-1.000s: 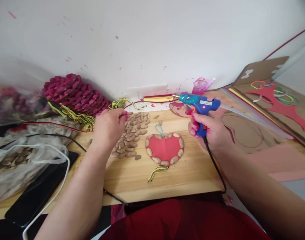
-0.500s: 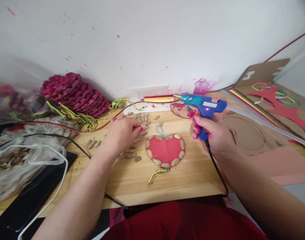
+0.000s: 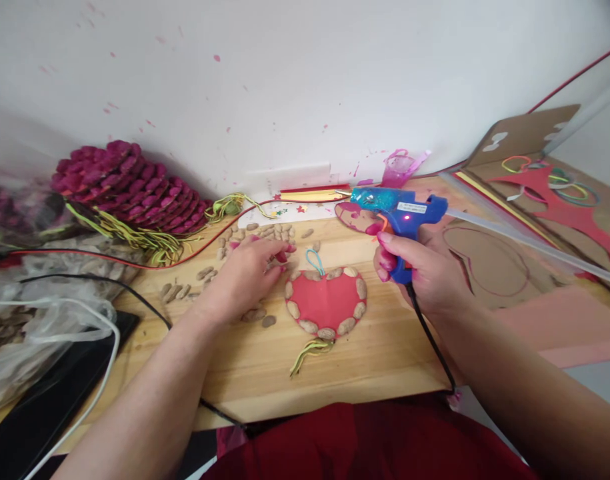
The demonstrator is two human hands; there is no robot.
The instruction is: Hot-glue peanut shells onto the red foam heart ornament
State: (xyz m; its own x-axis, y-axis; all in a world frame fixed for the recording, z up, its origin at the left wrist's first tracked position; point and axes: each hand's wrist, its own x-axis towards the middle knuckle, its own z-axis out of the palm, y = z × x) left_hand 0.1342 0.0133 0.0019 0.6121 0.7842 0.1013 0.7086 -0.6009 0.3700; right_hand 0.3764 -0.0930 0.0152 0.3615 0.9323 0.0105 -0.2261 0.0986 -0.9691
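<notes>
A red heart (image 3: 325, 298) edged with peanut shells lies on the wooden table, with a blue loop at its top and a yellow-green tassel (image 3: 309, 355) below. My right hand (image 3: 417, 263) is wrapped round a blue glue gun (image 3: 405, 212) held up to the right of the heart, nozzle pointing left. My left hand (image 3: 249, 273) hovers over the loose shells (image 3: 279, 231) left of the heart, its fingers bent and close together; whether something small is between them is hidden.
Stacked magenta shell hearts (image 3: 129, 187) with tassels stand at the back left, beside plastic bags (image 3: 49, 340) of shells. Cables cross the left side. Cardboard (image 3: 489, 267), red scraps (image 3: 575, 207) and rubber bands lie on the right.
My left hand has shifted slightly away from the pile toward the heart, its fingers spreading a little. The view has turned slightly; the glue gun stays held in my right hand.
</notes>
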